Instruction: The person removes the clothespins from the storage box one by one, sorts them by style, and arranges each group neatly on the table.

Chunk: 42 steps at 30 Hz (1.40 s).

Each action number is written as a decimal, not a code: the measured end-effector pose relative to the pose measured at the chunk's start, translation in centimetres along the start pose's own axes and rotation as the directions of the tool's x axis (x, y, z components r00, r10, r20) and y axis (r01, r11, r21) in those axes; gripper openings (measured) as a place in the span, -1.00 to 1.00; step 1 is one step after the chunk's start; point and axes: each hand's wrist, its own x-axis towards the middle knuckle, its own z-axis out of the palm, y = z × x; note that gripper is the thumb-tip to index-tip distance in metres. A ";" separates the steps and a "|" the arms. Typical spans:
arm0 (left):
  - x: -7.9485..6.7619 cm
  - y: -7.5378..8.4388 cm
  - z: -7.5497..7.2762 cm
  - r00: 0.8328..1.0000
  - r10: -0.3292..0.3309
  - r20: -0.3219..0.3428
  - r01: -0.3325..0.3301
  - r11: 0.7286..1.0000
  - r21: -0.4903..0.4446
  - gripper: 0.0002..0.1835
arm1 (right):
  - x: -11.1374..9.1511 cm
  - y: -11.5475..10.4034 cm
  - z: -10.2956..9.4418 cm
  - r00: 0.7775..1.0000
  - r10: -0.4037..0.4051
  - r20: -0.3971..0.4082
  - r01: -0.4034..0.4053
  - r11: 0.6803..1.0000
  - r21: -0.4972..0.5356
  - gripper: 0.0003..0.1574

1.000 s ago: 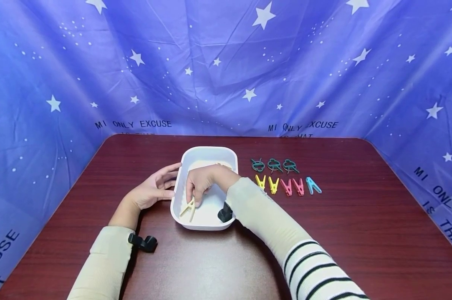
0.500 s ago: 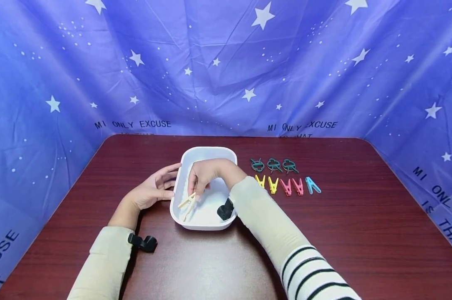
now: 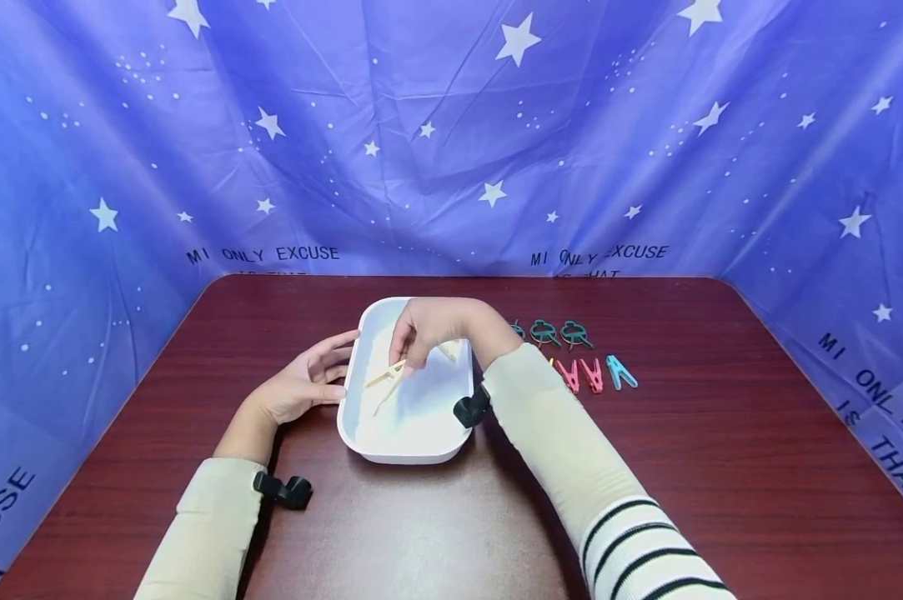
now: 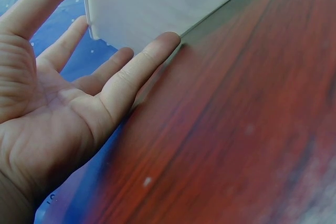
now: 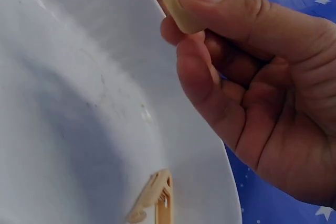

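Observation:
My right hand (image 3: 439, 325) is over the white plastic basin (image 3: 408, 457), pinching a beige clothespin (image 3: 386, 377) whose legs spread toward the lower left. In the right wrist view, thumb and fingertips grip one end of it. Another beige clothespin (image 5: 160, 195) lies in the basin by its wall, under the hand. My left hand (image 3: 297, 387) is at the basin's left side with fingers spread and fairly straight, thumb and fingertips right at the wall. The left wrist view shows that same hand (image 4: 68, 108) with its palm bare, nothing held.
Right of the basin, green ring-shaped clips (image 3: 544, 332) lie in a row. Nearer are pink clothespins (image 3: 592, 376) and a blue clothespin (image 3: 621, 372); my right sleeve (image 3: 549, 425) mostly hides the yellow ones. A starry blue curtain (image 3: 451, 200) stands behind the table (image 3: 721, 467).
My right hand has lifted the beige clothespin and moved away from me and to the right, its sleeve now covering the yellow clothespins. The left hand has stayed at the basin's side.

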 end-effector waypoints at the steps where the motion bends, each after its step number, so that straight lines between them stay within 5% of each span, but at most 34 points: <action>1: 0.0 0.0 0.0 1.000 0.002 0.000 -0.002 1.000 0.000 -0.04 | -0.3 0.0 -0.1 1.000 -0.008 -0.010 0.008 1.000 0.007 -0.74; 16: 0.1 -0.1 -0.2 1.000 0.020 0.016 -0.020 1.000 -0.003 -0.07 | -3.6 1.2 0.1 0.986 -0.094 -0.139 0.100 0.994 0.040 -0.78; 24: 0.1 0.0 -0.1 1.000 0.022 0.016 -0.022 1.000 -0.007 -0.07 | -5.9 2.7 1.2 0.951 -0.152 -0.269 0.157 0.988 -0.004 -0.79; 30: 0.2 0.0 -0.1 0.999 0.041 0.029 -0.041 0.999 -0.013 -0.06 | -7.9 4.4 2.5 0.901 -0.151 -0.406 0.166 0.986 0.002 -0.80; 42: 0.1 -0.4 -0.3 1.000 0.009 0.012 -0.009 1.000 -0.002 -0.06 | -11.7 7.1 5.1 0.742 -0.003 -0.670 0.144 0.977 0.155 -0.75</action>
